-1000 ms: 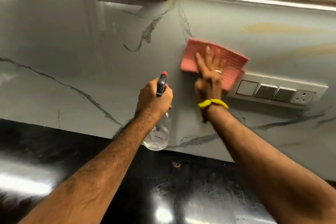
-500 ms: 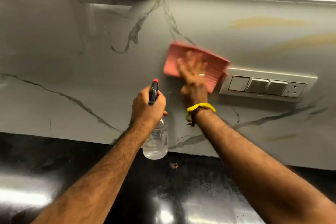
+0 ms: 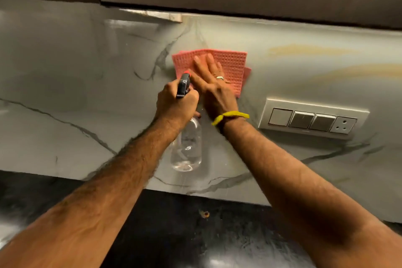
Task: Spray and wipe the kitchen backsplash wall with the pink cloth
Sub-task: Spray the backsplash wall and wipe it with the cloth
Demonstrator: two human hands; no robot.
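Flat and open, my right hand [image 3: 214,85] presses the pink cloth [image 3: 230,65] to the backsplash [image 3: 87,85]; beside it, my left hand [image 3: 176,104] grips the spray bottle [image 3: 187,150].

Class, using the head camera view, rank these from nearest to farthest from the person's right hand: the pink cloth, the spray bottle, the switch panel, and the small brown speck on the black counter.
1. Pink cloth: directly under the right hand, pressed to the wall.
2. Spray bottle: just left, held in the left hand.
3. Switch panel: off to the right on the wall.
4. Brown speck: below, on the counter.
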